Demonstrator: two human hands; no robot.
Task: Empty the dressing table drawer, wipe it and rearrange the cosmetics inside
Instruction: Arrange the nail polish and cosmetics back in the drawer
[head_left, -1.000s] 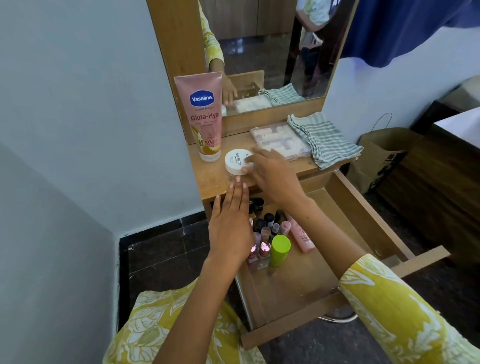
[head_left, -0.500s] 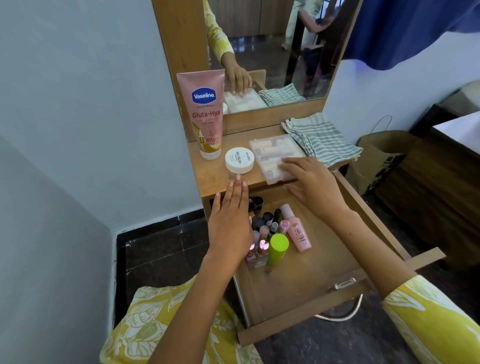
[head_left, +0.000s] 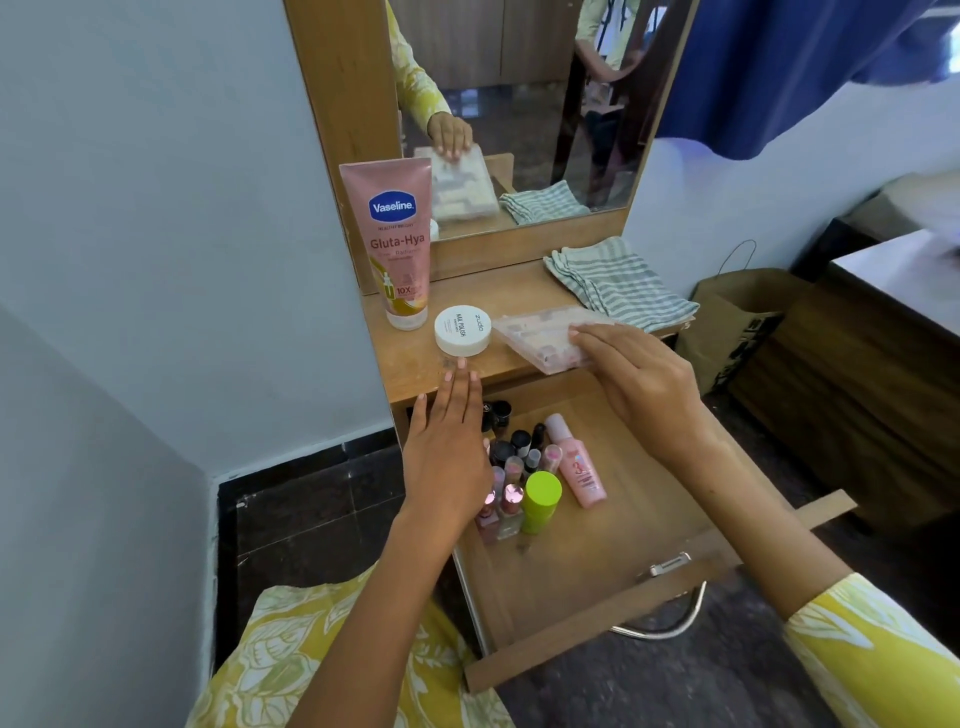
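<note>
The wooden drawer (head_left: 597, 551) is pulled out below the dressing table top (head_left: 415, 364). In its back left part stand several small nail polish bottles (head_left: 511, 467), a green-capped bottle (head_left: 542, 501) and a lying pink bottle (head_left: 579, 467). My right hand (head_left: 639, 384) holds a clear plastic case (head_left: 535, 332) of small cosmetics, tilted over the table's front edge. My left hand (head_left: 447, 447) is flat, its fingertips on the table edge. A white round jar (head_left: 462, 330) and a pink Vaseline tube (head_left: 397, 239) stand on the top.
A striped cloth (head_left: 618, 283) lies folded at the table's back right, under the mirror (head_left: 545, 104). A brown paper bag (head_left: 737, 322) and dark wooden furniture (head_left: 857, 395) stand to the right. A wall closes in on the left. The drawer's right half is bare wood.
My right hand left the white jar, moved right to the clear case and drew it forward to the table's front edge, tilted. My left hand stayed put.
</note>
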